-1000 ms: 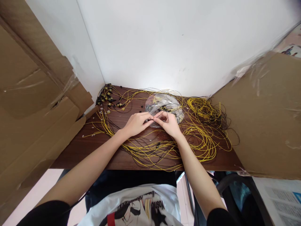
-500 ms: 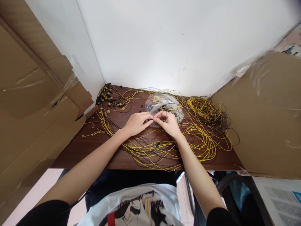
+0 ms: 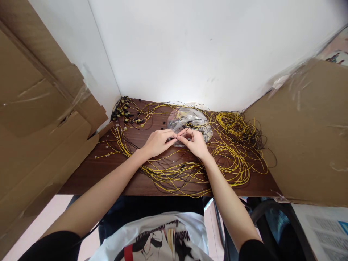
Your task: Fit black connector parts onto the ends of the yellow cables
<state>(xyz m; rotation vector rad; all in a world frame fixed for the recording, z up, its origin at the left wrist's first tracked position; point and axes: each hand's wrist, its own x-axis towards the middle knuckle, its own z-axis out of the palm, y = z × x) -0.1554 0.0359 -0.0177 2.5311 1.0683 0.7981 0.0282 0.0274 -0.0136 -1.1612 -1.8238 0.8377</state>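
Observation:
Over the middle of the brown table (image 3: 89, 175), my left hand (image 3: 158, 143) and my right hand (image 3: 196, 144) meet at the fingertips. Both are pinched on a small dark piece, too small to make out fully; a thin dark wire runs by my right fingers. Just behind them lies a clear plastic bag (image 3: 190, 117) with black and yellow parts inside. Below my hands, a long bundle of yellow and black wires (image 3: 163, 174) curves across the table, its left ends carrying small clear tips.
Black connectors with yellow parts (image 3: 125, 110) are heaped at the back left. Coiled yellow wires (image 3: 231, 123) lie at the right. Cardboard sheets (image 3: 304, 134) flank the table, and a white wall (image 3: 176, 54) stands behind.

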